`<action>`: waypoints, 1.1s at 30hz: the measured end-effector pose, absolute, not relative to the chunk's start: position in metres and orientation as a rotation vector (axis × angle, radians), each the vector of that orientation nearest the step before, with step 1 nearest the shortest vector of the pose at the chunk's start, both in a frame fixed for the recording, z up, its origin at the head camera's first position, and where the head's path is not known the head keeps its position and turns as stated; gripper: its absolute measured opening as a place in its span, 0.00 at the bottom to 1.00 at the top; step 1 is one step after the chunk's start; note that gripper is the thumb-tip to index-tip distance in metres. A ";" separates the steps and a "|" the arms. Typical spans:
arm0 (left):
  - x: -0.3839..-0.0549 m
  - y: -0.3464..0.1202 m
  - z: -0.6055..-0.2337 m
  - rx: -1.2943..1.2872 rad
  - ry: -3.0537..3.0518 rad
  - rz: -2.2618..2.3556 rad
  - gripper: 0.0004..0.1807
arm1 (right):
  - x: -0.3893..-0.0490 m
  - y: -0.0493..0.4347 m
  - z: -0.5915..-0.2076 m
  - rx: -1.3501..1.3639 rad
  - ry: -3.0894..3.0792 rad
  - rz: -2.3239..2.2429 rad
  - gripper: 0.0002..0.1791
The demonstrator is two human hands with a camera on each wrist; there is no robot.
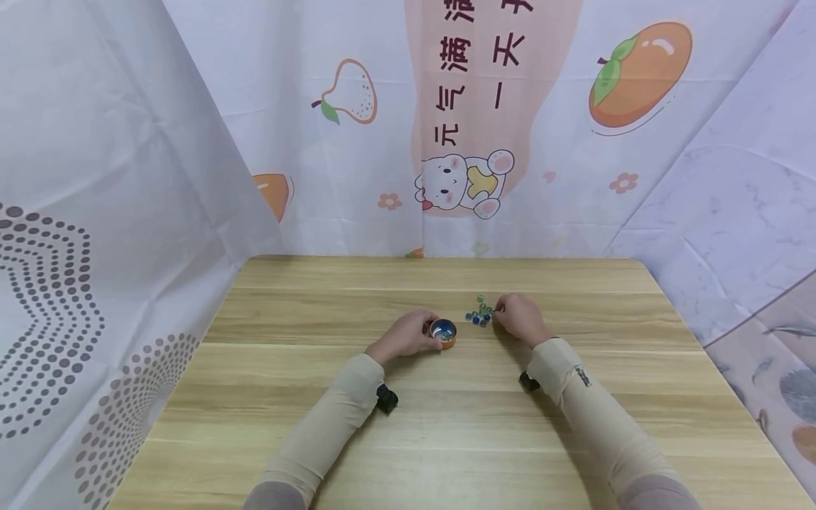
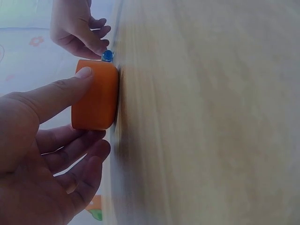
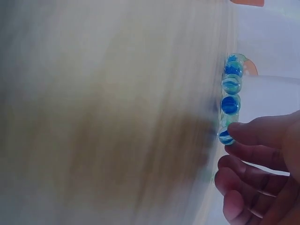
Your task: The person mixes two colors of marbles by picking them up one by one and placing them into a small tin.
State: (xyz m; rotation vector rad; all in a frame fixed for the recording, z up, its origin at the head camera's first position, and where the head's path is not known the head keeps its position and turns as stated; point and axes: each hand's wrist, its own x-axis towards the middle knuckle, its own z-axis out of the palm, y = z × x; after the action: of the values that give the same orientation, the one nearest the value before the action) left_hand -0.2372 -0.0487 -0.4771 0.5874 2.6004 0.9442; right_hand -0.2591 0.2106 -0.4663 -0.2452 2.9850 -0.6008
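My left hand (image 1: 411, 333) holds a small round orange cup (image 2: 96, 96), its thumb on one side and fingers on the other. The cup stands upright on the wooden table, and its shiny inside (image 1: 443, 329) looks blue and silvery; what lies in it is too small to tell. To its right is a loose cluster of glass marbles (image 1: 476, 320), some blue, some green. At the right edge of this cluster, my right hand (image 1: 521, 319) has thumb and forefinger pinching a clear marble with blue swirls (image 3: 226, 136). Other marbles sit in line behind it in the right wrist view.
The light wooden table (image 1: 306, 312) reaches back to a white printed curtain (image 1: 357, 163). Patterned cloth (image 1: 127, 177) hangs along the left side. A small black wrist camera (image 1: 386, 399) is strapped under the left sleeve, another wrist camera (image 1: 528, 382) under the right.
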 end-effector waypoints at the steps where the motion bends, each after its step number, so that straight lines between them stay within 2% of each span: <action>1: -0.237 -0.049 -0.477 0.588 2.603 0.939 0.28 | -0.259 0.210 -0.466 -0.246 2.988 -0.601 0.09; 33: -0.238 -0.048 -0.477 0.587 2.603 0.935 0.29 | -0.250 0.198 -0.455 -0.381 3.030 -0.716 0.08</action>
State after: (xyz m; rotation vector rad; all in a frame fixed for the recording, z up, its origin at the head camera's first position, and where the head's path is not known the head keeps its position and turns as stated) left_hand -0.2379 -0.0484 -0.4775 0.5867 2.6030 0.9352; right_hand -0.2504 0.1981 -0.4547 -0.3812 3.0302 -0.7161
